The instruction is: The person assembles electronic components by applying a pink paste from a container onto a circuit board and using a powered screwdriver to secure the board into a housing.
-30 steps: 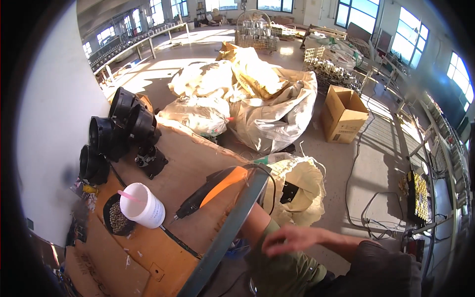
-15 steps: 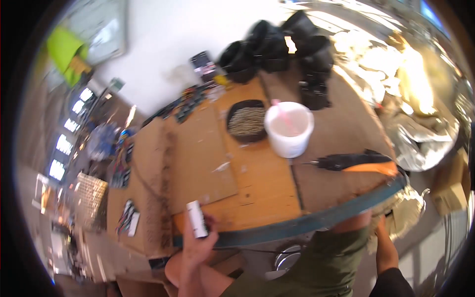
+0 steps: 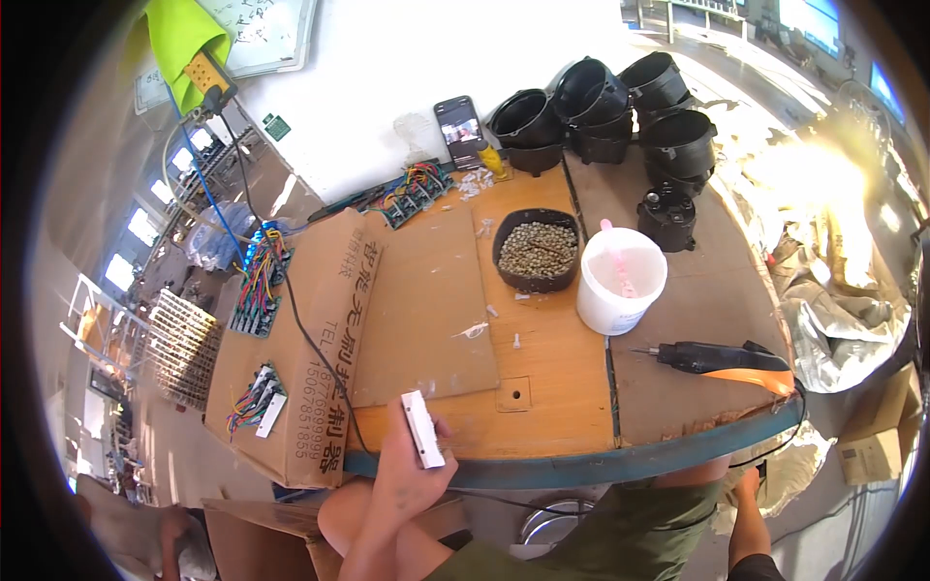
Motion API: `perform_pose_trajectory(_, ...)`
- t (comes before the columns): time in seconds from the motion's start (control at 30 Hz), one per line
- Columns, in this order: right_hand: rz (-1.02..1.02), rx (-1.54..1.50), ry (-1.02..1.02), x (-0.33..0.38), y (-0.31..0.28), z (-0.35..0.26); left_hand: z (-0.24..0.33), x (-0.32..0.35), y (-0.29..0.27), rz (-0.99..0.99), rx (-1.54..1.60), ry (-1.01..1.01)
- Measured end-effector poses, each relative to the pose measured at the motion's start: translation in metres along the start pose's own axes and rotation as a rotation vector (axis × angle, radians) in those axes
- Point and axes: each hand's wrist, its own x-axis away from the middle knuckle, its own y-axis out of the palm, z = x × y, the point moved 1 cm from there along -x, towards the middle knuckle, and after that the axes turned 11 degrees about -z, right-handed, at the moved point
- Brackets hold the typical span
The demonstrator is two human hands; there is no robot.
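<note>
Over the table's near edge, my left hand (image 3: 405,484) grips a white rectangular piece (image 3: 422,430), thumb and fingers closed along its long sides. Its exact kind is unclear. My right hand (image 3: 746,481) hangs low at the right, beside crumpled wrapping below the table edge; its fingers are hard to make out. A flat cardboard sheet (image 3: 426,310) lies just beyond the left hand. Farther back are a black bowl of small brass-coloured parts (image 3: 535,250) and a white tub (image 3: 620,300) with a pink stick in it. To their right lies a black and orange power screwdriver (image 3: 717,358).
Several black round housings (image 3: 591,97) stand at the back right. A phone (image 3: 459,131) leans against the white wall near wired circuit boards (image 3: 415,194). More wired boards (image 3: 258,399) lie on a cardboard box (image 3: 310,387) at left, crossed by a black cable (image 3: 315,344).
My view has shifted, so the table sits lower and farther right in the picture. The left hand still holds the white piece, now turned slightly. The right arm remains low at the right.
</note>
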Motion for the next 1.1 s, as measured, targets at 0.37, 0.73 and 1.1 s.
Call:
perform_pose_trajectory(0.37, 0.457, 0.029, -0.149, 0.233, -0.174, -0.096, 0.013, 0.035, -0.011, 0.018, 0.162, 0.105)
perform_pose_trajectory(0.73, 0.071, -0.02, -1.133, 0.517, -0.138, -0.381, -0.004, 0.038, -0.011, 0.009, 0.566, 0.245)
perform_pose_trajectory(1.1, -0.087, 0.016, -1.383, 0.574, -0.05, -0.468, 0.013, 0.054, -0.037, 0.091, 0.602, 0.281)
